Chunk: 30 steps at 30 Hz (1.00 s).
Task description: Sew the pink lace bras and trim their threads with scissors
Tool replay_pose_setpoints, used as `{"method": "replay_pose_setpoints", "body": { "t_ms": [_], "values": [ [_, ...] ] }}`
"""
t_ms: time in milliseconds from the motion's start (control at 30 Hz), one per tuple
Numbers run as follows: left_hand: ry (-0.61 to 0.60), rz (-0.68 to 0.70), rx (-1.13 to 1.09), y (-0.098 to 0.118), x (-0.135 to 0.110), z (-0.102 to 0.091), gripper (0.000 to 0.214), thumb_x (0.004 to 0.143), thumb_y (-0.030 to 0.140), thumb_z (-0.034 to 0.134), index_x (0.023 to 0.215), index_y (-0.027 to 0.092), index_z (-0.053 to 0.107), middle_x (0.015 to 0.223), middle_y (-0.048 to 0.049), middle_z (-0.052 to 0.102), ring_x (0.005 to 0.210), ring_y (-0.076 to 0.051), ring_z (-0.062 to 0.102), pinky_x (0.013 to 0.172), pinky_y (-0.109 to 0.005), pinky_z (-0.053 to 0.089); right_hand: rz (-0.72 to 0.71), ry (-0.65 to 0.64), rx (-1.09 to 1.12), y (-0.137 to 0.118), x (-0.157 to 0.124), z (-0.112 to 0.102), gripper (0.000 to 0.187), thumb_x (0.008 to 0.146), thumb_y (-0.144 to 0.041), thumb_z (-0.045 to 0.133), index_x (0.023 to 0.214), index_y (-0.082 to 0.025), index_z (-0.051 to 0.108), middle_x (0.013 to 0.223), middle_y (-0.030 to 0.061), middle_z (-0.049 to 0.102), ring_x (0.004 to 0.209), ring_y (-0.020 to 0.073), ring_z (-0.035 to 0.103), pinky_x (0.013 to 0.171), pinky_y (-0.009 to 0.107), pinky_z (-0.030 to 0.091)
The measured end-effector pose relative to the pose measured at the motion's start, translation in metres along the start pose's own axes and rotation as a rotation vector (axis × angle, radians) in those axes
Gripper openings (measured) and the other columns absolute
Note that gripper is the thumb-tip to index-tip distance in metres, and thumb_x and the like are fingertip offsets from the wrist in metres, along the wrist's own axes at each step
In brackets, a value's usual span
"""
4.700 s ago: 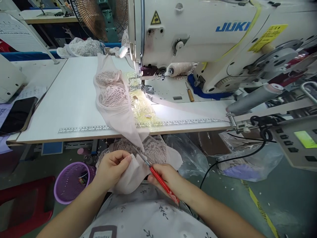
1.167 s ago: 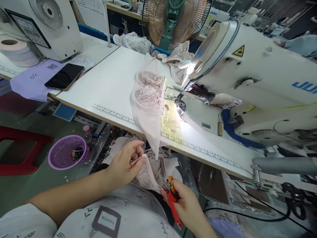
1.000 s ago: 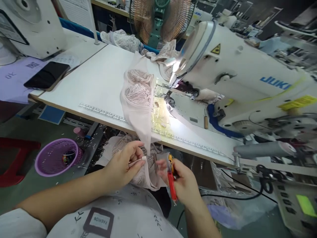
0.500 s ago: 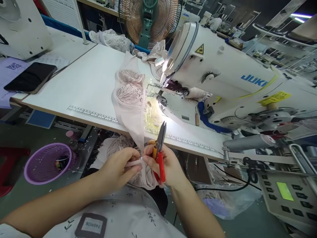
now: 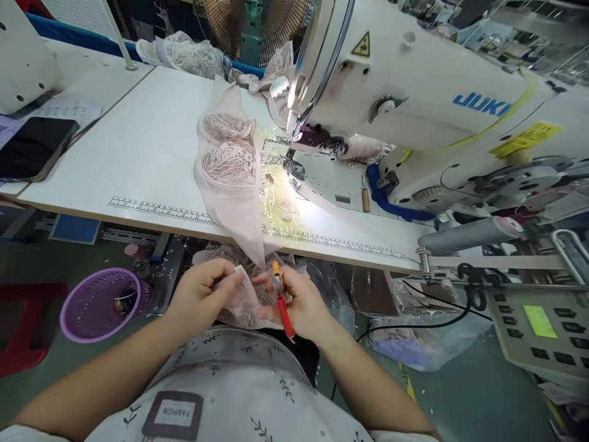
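Note:
My left hand (image 5: 202,293) pinches the end of a pale pink lace bra piece (image 5: 243,301) just below the table edge, in front of my lap. My right hand (image 5: 299,304) is closed round red-handled thread snips (image 5: 283,307), whose blades point up toward the fabric between my hands. The same pink fabric runs up over the edge to a lace bra (image 5: 225,162) lying on the white sewing table (image 5: 138,147), beside the needle of the white JUKI sewing machine (image 5: 414,104).
A purple basket (image 5: 99,304) stands on the floor at left beside a red stool (image 5: 23,325). A black phone (image 5: 32,147) lies at the table's left. Lace pieces (image 5: 184,52) and a fan (image 5: 251,21) sit behind. A control panel (image 5: 538,325) hangs at right.
The snips have come down from pointing upward to sit low between my hands. My left hand has shifted its pinch on the fabric end. The view has tilted down and right.

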<state>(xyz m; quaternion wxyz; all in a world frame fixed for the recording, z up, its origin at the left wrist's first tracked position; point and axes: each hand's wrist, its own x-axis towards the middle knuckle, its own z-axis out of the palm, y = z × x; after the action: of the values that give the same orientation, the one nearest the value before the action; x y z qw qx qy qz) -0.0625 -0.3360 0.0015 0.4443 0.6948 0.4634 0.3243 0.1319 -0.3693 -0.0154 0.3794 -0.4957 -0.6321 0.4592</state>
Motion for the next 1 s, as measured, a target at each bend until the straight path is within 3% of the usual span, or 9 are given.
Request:
{"method": "replay_pose_setpoints", "body": {
  "t_ms": [133,333,500,600,733,1000],
  "values": [
    [0.090,-0.185,-0.166,-0.001,0.001,-0.007,0.023,0.080,0.035,0.058,0.066,0.017,0.057,0.055,0.0034,0.052,0.049,-0.009,0.047,0.046,-0.020,0.037,-0.031,-0.075,0.036,0.022,-0.015,0.011,0.047,0.065,-0.048,0.076,0.095,-0.020,0.054,0.092,0.0055,0.064,0.072,0.0167,0.058,0.060,0.027,0.049],
    [0.130,-0.263,-0.275,-0.011,0.000,-0.014,0.020,0.078,0.035,0.065,0.069,0.018,0.060,0.052,0.0036,0.054,0.043,-0.009,0.047,0.042,-0.021,0.037,-0.091,-0.023,0.122,0.036,-0.021,0.027,0.019,0.075,-0.022,0.063,0.086,-0.021,0.048,0.090,0.0047,0.062,0.069,0.0140,0.056,0.058,0.026,0.047],
    [0.154,-0.129,-0.225,-0.014,-0.002,-0.031,0.008,0.077,0.027,0.067,0.071,0.022,0.066,0.064,0.0012,0.060,0.054,-0.011,0.053,0.048,-0.022,0.040,0.000,-0.033,0.131,0.028,-0.021,0.023,0.018,0.076,-0.027,0.063,0.079,-0.020,0.047,0.074,-0.0009,0.055,0.059,0.0104,0.048,0.053,0.022,0.043],
    [0.068,0.078,-0.229,-0.016,-0.006,-0.047,0.005,0.078,0.024,0.067,0.075,0.026,0.070,0.064,0.0001,0.060,0.054,-0.012,0.053,0.047,-0.024,0.040,-0.002,-0.065,0.128,0.020,-0.023,0.022,0.025,0.074,-0.038,0.066,0.075,-0.020,0.049,0.064,-0.0041,0.046,0.055,0.0096,0.043,0.052,0.022,0.042],
    [-0.039,0.277,-0.268,-0.024,-0.011,-0.060,0.011,0.080,0.026,0.065,0.086,0.026,0.074,0.064,-0.0033,0.063,0.051,-0.014,0.053,0.043,-0.028,0.040,-0.090,-0.125,0.112,0.016,-0.022,0.027,0.026,0.072,-0.036,0.069,0.068,-0.019,0.050,0.066,-0.0023,0.047,0.059,0.0108,0.046,0.056,0.023,0.044],
    [-0.063,0.250,-0.369,-0.031,-0.003,-0.056,0.010,0.078,0.029,0.067,0.084,0.028,0.075,0.054,-0.0026,0.059,0.051,-0.015,0.052,0.044,-0.028,0.045,-0.167,-0.185,0.295,0.015,-0.009,0.023,0.014,0.069,-0.021,0.071,0.076,-0.018,0.059,0.078,-0.0001,0.056,0.067,0.0119,0.051,0.062,0.023,0.046]
  ]
}}
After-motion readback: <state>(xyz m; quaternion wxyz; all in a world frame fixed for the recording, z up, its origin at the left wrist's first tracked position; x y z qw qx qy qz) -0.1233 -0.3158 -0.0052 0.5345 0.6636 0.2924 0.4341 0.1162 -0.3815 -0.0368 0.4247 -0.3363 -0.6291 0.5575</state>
